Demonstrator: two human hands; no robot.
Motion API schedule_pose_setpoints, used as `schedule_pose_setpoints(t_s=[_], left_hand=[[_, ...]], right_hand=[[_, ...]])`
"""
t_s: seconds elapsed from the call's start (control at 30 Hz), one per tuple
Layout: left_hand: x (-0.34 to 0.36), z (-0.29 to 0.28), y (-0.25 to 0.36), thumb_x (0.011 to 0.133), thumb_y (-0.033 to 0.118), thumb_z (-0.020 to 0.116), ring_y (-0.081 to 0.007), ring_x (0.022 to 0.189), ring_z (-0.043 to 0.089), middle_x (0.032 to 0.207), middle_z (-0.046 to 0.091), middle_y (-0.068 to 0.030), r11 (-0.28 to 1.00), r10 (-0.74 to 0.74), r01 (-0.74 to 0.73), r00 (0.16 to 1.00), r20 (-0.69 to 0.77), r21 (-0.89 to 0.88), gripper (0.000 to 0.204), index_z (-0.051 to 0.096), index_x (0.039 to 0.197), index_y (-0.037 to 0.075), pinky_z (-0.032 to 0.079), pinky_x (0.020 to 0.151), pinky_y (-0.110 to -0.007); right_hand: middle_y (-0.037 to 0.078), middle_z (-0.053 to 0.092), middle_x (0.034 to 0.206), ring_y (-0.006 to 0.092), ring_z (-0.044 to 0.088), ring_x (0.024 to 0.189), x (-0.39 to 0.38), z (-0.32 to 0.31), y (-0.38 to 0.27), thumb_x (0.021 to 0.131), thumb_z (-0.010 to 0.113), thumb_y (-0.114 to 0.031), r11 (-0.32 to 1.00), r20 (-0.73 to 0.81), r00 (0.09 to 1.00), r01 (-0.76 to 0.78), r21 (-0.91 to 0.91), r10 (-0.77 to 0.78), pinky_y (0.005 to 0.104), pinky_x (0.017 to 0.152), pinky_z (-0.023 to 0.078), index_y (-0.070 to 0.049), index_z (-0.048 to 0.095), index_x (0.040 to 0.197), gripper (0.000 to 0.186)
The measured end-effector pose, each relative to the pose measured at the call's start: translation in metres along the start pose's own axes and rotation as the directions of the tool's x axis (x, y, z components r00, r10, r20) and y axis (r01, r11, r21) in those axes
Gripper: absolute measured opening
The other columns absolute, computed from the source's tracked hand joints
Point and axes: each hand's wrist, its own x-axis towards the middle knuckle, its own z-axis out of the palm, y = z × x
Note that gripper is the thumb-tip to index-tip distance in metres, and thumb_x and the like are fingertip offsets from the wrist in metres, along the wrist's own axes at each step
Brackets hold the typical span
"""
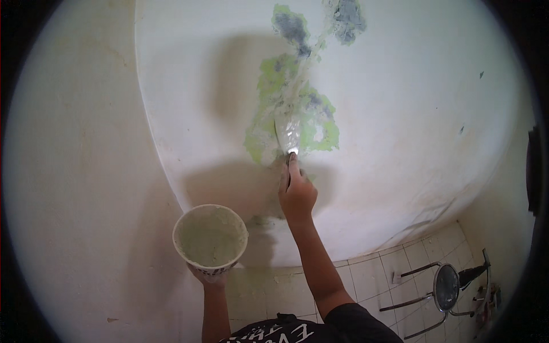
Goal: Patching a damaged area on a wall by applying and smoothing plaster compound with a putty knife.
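My right hand (298, 193) is closed round the handle of a putty knife (289, 132). Its wide metal blade points up and lies against the wall (394, 108), over a patch of peeled paint (269, 88) that shows green and grey. Lower and to the left, my left hand (210, 275) holds up a round white tub (240, 243) from beneath; its fingers are mostly hidden under it. Pale, whitish-green paste (209, 237) sits inside, with smears round the inner wall and rim.
A metal-legged stool (446, 287) lies tipped over on the tiled floor (366, 280) at the lower right, with some clutter (487, 300) beside it. Another wall (74, 143) meets the patched one at a corner on the left. More grey bare spots (347, 22) show higher up.
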Motion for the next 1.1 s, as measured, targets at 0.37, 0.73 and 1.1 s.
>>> schedule_pose_setpoints(t_s=[0.37, 0.73, 1.1], left_hand=[[-0.007, 0.007, 0.001, 0.095, 0.066, 0.039, -0.0373, 0.132, 0.050, 0.151, 0.043, -0.0117, 1.000, 0.005, -0.004, 0.999, 0.046, -0.024, 0.073, 0.039, 0.153, 0.021, 0.053, 0.095, -0.063], [0.007, -0.012, 0.000, 0.099, 0.056, 0.038, -0.0291, 0.121, 0.059, 0.127, 0.065, -0.0119, 0.999, 0.013, -0.010, 0.995, -0.095, 0.030, 0.064, 0.058, 0.138, 0.010, 0.052, 0.097, -0.049], [-0.008, 0.039, -0.007, 0.096, 0.062, 0.038, -0.0284, 0.122, 0.060, 0.130, 0.063, -0.0112, 0.991, -0.069, 0.081, 0.992, -0.107, 0.103, 0.071, 0.056, 0.138, 0.008, 0.049, 0.101, -0.048]], right_hand=[[0.023, 0.072, 0.105, 0.0344, 0.074, 0.088, -0.046, -0.048, 0.016, 0.097, 0.064, -0.014, 0.961, 0.003, 1.000, 0.028, 0.274, -0.030, 0.0361, 0.073, 0.058, 0.002, 0.065, 0.123, 0.031], [0.006, 0.073, 0.079, 0.0309, 0.068, 0.065, 0.000, -0.160, -0.019, 0.087, 0.072, -0.027, 0.877, 0.822, 0.310, 0.214, 0.429, -0.478, 0.0415, 0.064, 0.054, -0.019, 0.070, 0.109, 0.023], [0.012, 0.067, 0.070, 0.0351, 0.068, 0.067, -0.026, -0.148, -0.031, 0.085, 0.070, -0.029, 0.864, 0.848, 0.251, 0.336, 0.376, -0.467, 0.0466, 0.063, 0.052, -0.020, 0.070, 0.110, 0.027]])
